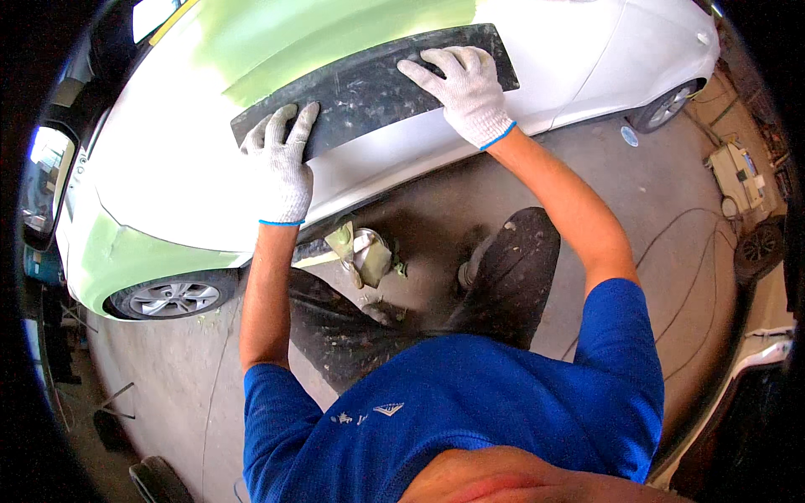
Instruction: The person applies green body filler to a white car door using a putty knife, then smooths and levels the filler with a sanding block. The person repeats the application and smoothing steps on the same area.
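Observation:
A long, flat, dark sheet [360,94], scuffed with pale smears, lies against the side of a white car [579,52]. Pale green coating [335,32] covers part of the panel just above it. My left hand [283,172], in a white knit glove with a blue cuff, grips the sheet's left end, fingers up over its face. Toward its right end, my right hand [470,90], gloved alike, holds the sheet with fingers spread across it. Both thumbs are hard to make out.
On the floor between the car and my legs stands a round tin [369,256] smeared with pale green material. The car's front wheel [176,298] is at left, its rear wheel [671,105] at far right. A beige wheeled machine [738,180], cables and a loose wheel [759,243] lie right.

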Demonstrator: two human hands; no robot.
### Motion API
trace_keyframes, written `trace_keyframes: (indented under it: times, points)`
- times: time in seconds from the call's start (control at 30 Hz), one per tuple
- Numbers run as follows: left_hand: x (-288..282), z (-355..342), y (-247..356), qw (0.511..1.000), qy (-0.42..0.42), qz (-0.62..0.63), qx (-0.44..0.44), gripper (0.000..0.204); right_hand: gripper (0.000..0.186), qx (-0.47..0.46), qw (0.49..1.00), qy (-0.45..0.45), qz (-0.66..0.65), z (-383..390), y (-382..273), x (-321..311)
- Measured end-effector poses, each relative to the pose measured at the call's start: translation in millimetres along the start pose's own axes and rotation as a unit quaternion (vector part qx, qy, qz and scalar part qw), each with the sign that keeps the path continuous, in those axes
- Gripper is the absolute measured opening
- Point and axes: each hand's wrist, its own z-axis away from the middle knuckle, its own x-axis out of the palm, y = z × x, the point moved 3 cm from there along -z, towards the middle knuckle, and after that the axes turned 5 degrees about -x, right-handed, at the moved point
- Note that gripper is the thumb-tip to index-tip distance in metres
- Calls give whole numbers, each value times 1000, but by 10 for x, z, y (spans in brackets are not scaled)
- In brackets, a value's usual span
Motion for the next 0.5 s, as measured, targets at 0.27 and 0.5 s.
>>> trace_keyframes:
  times: [0.27,0.5]
  points:
    - [7,98,-27,999,-33,33,-6,79,54,-22,1000,-8,-5,-5,-42,-108]
    - [95,71,17,1000,9,1,0,82,61,-16,999,40,0,38,39,-22]
